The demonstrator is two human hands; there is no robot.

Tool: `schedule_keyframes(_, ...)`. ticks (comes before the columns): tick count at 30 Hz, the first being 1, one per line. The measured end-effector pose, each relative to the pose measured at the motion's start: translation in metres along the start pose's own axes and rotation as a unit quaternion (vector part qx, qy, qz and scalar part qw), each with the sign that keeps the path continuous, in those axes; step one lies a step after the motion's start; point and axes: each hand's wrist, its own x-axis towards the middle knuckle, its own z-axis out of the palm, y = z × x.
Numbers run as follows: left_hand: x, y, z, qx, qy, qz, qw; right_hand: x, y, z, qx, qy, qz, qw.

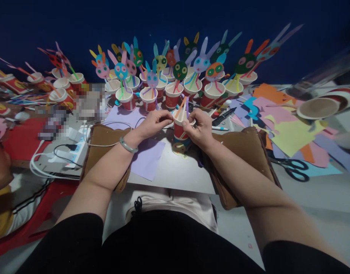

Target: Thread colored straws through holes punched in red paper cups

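Observation:
A red and white paper cup point(180, 131) stands upright in front of me, with an orange strip point(181, 108) and a purple strip point(187, 106) rising from it. My right hand point(199, 128) grips the cup at its right rim, thumb on the front. At the left rim is my left hand point(156, 123), its fingertips pinched together; whatever they hold is too small to make out. Below the cup lies a small yellow-green paper piece point(179, 148). Purple paper point(148, 158) lies beneath my left forearm.
Behind stand several cups with paper rabbit heads point(180, 70). Brown cushions point(106, 146) lie under both forearms. Scissors point(295, 167) and coloured paper scraps point(289, 133) are at the right. A power strip point(78, 150) with cables and a person's arm point(0, 163) are at the left.

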Motion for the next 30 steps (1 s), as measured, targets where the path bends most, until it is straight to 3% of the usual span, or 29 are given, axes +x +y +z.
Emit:
schedule_keyframes(3,-0.001,0.0,0.001,0.039,0.0,0.018,0.999,0.001,0.003,-0.002,-0.01,-0.009,-0.047,0.999)
schedule_keyframes(9,-0.002,-0.006,0.007,-0.014,0.095,0.063,0.993,0.003,0.003,-0.002,-0.017,-0.004,-0.062,0.998)
schedule_keyframes(14,-0.002,0.0,0.003,0.051,0.052,0.111,0.991,0.003,0.003,-0.002,-0.009,-0.008,-0.063,0.998)
schedule_keyframes(20,-0.002,0.0,-0.003,0.06,0.052,0.114,0.99,0.002,0.003,-0.004,0.022,0.018,-0.048,0.998)
schedule_keyframes(25,-0.002,0.003,-0.006,0.04,0.043,0.116,0.992,0.006,0.002,-0.006,0.052,0.017,0.007,0.998)
schedule_keyframes(30,-0.001,0.003,-0.009,0.031,0.029,0.091,0.995,0.011,0.003,-0.007,0.14,0.019,0.114,0.983)
